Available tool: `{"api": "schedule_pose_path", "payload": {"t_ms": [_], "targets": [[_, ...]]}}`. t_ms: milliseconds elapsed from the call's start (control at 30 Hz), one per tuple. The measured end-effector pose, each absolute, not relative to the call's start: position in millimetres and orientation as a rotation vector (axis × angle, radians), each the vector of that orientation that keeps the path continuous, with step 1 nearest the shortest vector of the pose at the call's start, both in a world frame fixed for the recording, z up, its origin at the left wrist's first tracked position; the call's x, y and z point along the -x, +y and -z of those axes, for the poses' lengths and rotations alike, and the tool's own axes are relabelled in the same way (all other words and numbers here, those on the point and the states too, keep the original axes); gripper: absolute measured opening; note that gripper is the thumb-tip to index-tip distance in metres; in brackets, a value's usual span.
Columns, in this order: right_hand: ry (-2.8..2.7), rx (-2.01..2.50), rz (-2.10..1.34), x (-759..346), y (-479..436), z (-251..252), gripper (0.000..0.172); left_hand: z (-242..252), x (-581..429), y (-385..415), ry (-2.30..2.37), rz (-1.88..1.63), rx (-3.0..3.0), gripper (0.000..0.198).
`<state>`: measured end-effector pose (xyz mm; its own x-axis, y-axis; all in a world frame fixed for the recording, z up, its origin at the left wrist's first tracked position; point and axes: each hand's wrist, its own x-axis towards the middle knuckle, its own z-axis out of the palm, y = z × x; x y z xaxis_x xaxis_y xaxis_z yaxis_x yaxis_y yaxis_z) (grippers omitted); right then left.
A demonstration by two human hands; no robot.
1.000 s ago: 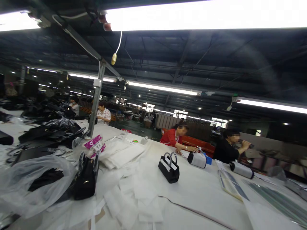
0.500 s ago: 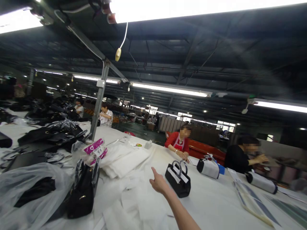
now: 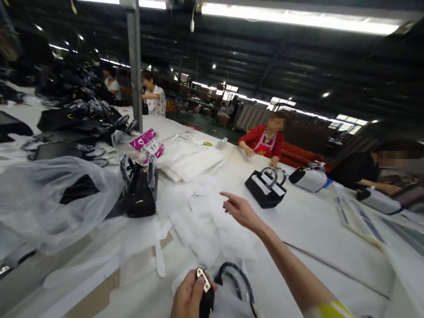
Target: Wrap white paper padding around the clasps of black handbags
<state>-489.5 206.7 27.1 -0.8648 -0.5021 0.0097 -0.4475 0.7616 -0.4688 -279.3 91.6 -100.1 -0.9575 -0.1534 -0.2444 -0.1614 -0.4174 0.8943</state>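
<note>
My left hand is at the bottom edge, closed around a black strap end with a gold-coloured metal plate. Beside it curve the dark, plastic-wrapped handles of a bag mostly cut off by the frame. My right hand reaches over the table with its index finger stretched out and the others loosely curled, holding nothing. Thin white sheets lie beneath it. Beyond it to the right stands a black handbag with white strips on it. Another black handbag stands to the left.
On the left are clear plastic wrap and a heap of black bags. A metal post rises at the table's far side. A person in red sits across the table; a person in black is farther right.
The view has tilted down. My left hand has come into view with the black strap end. My right hand is still pointing, with its index finger now more level.
</note>
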Motion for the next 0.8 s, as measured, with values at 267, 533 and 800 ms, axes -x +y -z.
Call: {"api": "schedule_pose_path", "payload": {"t_ms": [267, 533, 800], "targets": [[2.717, 1.278, 1.116, 336, 243, 25, 0.037, 114, 276, 94, 1.584, -2.644, 0.359, 0.053], [2.713, 1.384, 0.803, 321, 238, 46, 0.044, 119, 267, 97, 1.429, -2.784, 0.286, 0.051], [2.800, 1.437, 0.681, 315, 246, 63, 0.051, 114, 269, 94, 1.356, -2.832, 0.326, 0.052]]}}
